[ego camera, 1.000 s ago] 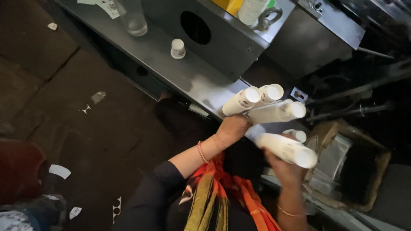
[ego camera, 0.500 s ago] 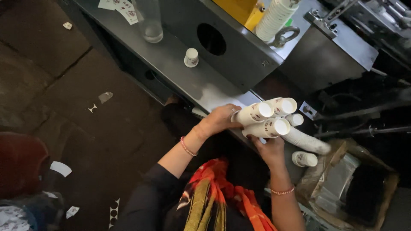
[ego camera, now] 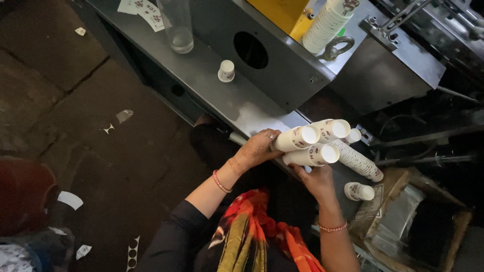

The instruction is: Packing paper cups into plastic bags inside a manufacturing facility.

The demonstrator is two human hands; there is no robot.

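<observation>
Several stacks of white printed paper cups (ego camera: 317, 143) lie bundled together on their sides, open ends facing up-right. My left hand (ego camera: 258, 147) grips the bundle from its left end. My right hand (ego camera: 318, 180) cups it from underneath. One longer stack (ego camera: 359, 162) slants down to the right out of the bundle. A short stack of cups (ego camera: 359, 191) lies apart, just right of my right hand.
A grey metal machine ledge (ego camera: 201, 65) carries a single upturned cup (ego camera: 226, 71) and a clear glass (ego camera: 176, 25). A tall cup stack (ego camera: 327, 22) leans by a yellow panel. A cardboard box lined with plastic (ego camera: 413, 216) sits lower right. Paper scraps litter the dark floor (ego camera: 80, 126).
My hands have drawn the separate stacks into one tight bundle. My right hand moved left under it. The short stack now lies apart at the right.
</observation>
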